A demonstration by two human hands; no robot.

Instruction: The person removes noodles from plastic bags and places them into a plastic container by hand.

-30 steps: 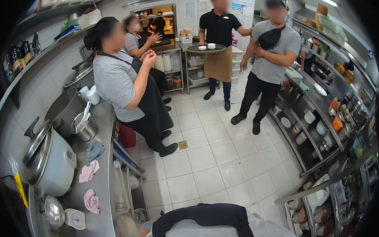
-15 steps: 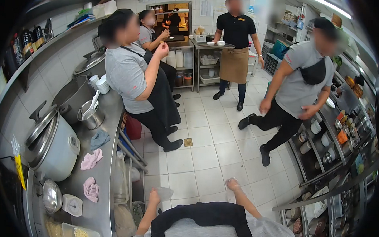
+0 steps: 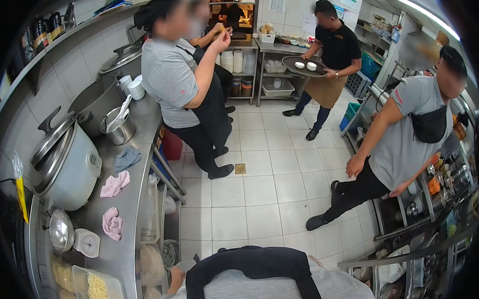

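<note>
My left hand (image 3: 176, 276) is low in the view, beside my body and close to the steel counter's lower shelf. Its fingers look closed on a thin piece of clear plastic (image 3: 188, 265), which is partly hidden behind my dark strap. I cannot make out whether that plastic is a bag or a disposable glove. My right hand is hidden behind my body; only a sliver of skin shows at the strap's right edge.
Left, a steel counter (image 3: 126, 198) holds a rice cooker (image 3: 74, 168), pots, cloths, a kitchen scale (image 3: 87, 242) and a tub of noodles (image 3: 118, 291). A co-worker (image 3: 407, 128) walks by the right-hand shelves. Another holds a tray (image 3: 303, 68); two more stand left.
Both my hands have drawn back towards my body, and the right has gone out of sight. The co-worker at right came nearer; the one with the tray turned and moved right.
</note>
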